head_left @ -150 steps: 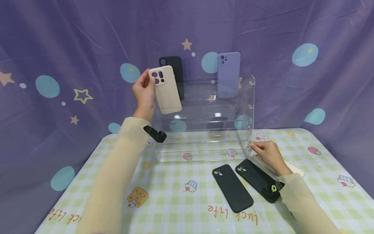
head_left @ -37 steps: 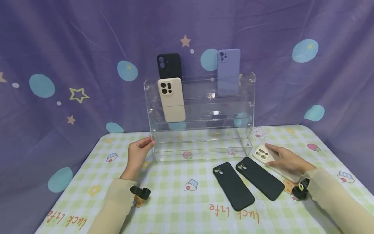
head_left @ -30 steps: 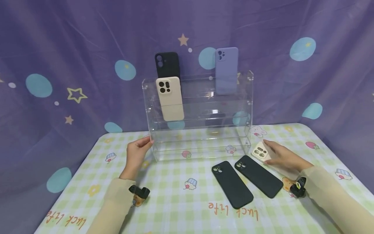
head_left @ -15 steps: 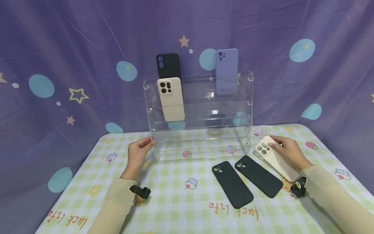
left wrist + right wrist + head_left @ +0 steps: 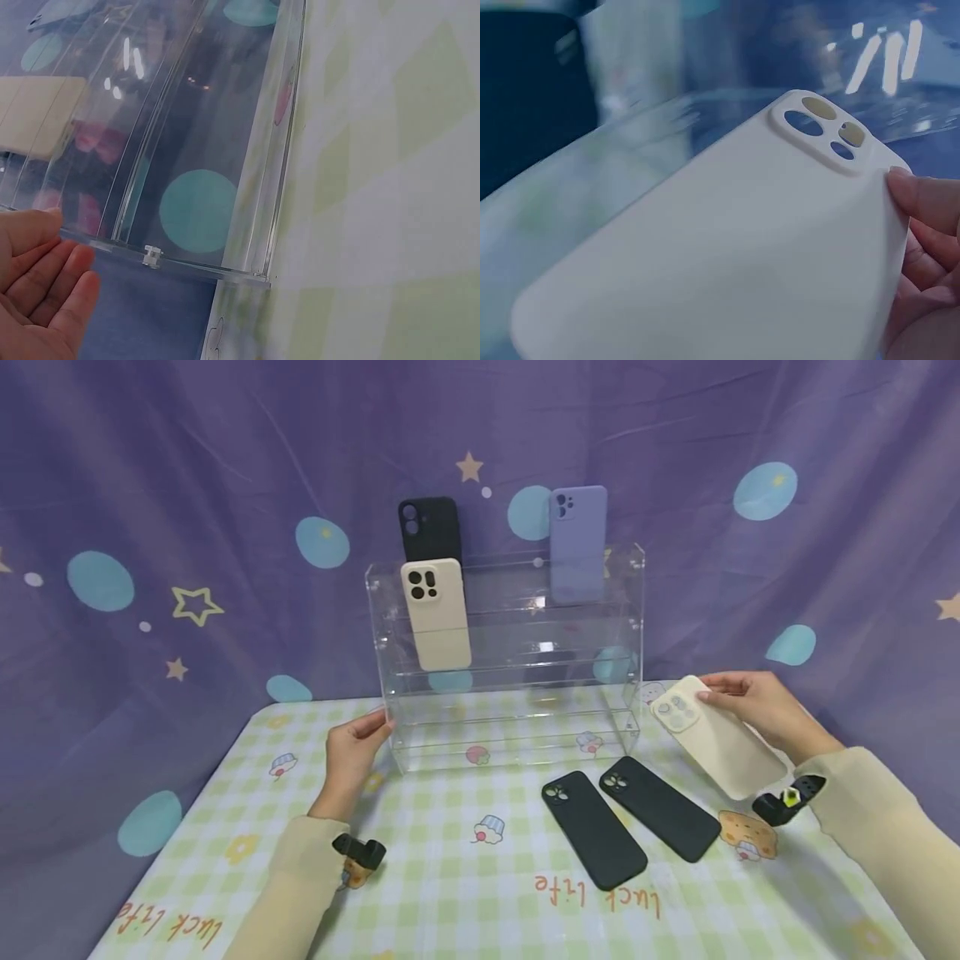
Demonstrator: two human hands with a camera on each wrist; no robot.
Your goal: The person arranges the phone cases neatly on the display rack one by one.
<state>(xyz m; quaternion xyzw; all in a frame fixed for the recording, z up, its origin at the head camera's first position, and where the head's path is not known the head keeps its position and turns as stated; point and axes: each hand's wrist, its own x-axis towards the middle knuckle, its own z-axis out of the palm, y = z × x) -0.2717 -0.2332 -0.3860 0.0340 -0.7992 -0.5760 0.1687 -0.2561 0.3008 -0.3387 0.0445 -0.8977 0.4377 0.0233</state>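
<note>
1. Beside the clear rack (image 5: 517,643), the right hand (image 5: 772,710) pinches a cream phone case (image 5: 723,747) by its edge near the camera holes, a hold that probably keeps most of its back uncovered. The case tilts over the tabletop (image 5: 465,877); whether its lower end touches, I cannot tell.
2. At the rack's left edge, the left hand (image 5: 351,760) pinches lightly, thumb and fingers close together, likely to steady it.
3. In the rack, a black case (image 5: 431,527) and a purple case (image 5: 577,547) stand on the top tier; a second cream case (image 5: 442,627) stands lower, partly covering the black one. Their backs face out, seemingly for display.
4. In front, a dark case (image 5: 594,831) and another dark case (image 5: 660,808) lie flat, presumably for easy reach.
</note>
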